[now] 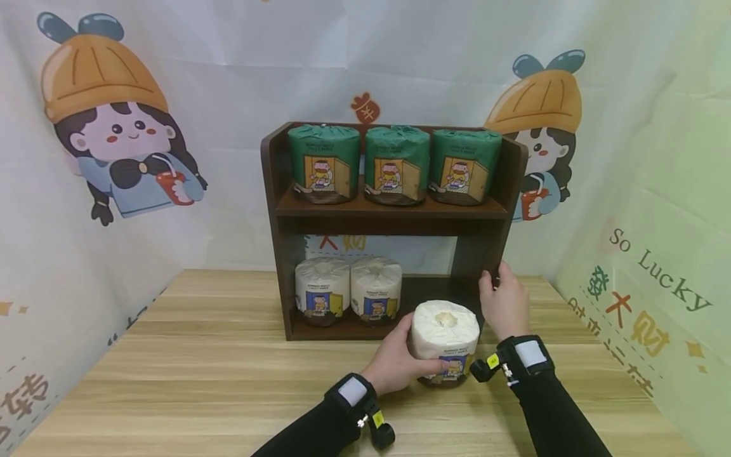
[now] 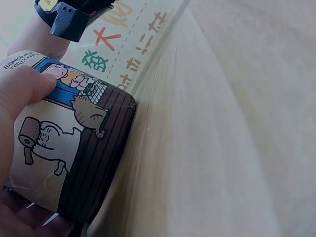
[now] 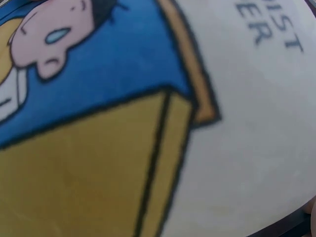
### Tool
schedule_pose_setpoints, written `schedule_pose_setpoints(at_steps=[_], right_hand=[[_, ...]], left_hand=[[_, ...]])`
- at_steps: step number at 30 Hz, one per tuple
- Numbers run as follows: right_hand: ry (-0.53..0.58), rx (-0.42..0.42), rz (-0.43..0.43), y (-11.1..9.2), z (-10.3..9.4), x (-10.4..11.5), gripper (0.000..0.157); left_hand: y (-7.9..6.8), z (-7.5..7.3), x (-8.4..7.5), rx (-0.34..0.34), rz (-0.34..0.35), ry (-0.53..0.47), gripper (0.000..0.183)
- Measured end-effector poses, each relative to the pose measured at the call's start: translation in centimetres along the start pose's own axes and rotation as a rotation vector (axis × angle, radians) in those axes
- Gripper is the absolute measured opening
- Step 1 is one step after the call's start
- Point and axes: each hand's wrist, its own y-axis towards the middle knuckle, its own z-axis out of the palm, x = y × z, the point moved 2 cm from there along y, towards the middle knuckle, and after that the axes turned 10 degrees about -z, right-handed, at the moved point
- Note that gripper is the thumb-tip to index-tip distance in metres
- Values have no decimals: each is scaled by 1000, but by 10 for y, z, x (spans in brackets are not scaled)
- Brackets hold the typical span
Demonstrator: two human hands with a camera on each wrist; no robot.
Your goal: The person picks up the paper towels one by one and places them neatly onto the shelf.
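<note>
My left hand [image 1: 398, 360] grips a white wrapped toilet paper roll [image 1: 445, 333], fingers on its left side and thumb across its front. In the left wrist view the thumb [image 2: 29, 84] lies over the roll's printed picture. The roll stands in front of the right part of the brown shelf's [image 1: 394, 219] lower level. My right hand [image 1: 505, 303] is at the shelf's right side panel, fingertips at the panel's front edge. Close up, the roll's printed wrapper [image 3: 237, 123] fills the right wrist view.
On the lower level, two white rolls [image 1: 322, 289] stand side by side at the left. Three green rolls [image 1: 397, 165] line the upper level. A patterned cloth [image 1: 240, 76] hangs behind the wooden table [image 1: 188, 368] and along its sides.
</note>
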Motion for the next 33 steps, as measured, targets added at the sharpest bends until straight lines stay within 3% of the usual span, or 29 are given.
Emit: schedule_pose_setpoints(at_steps=[15, 33], right_hand=[[11, -2, 0, 2, 0, 1, 23], [-17, -5, 21, 2, 1, -3, 22]], left_hand=[[4, -7, -5, -29, 9, 14, 97], [24, -9, -5, -84, -9, 16, 98]])
